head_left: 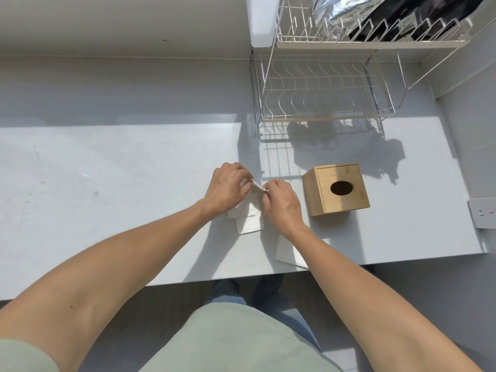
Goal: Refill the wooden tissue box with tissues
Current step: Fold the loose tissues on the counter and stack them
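A wooden tissue box [336,190] stands on the white counter [120,183], its oval opening facing up and dark inside. To its left lies a white tissue pack [248,217]. My left hand [228,185] and my right hand [281,204] both pinch the pack's upper edge, fingertips meeting over a thin pinkish strip. The pack's top is hidden under my hands. Another flat white piece [287,253] lies near the counter's front edge, partly under my right forearm.
A two-tier wire dish rack [322,89] stands behind the box, with a silver foil bag [338,14] and dark items on its upper tier. A wall socket [483,212] sits at the right. The counter's front edge runs just below my forearms.
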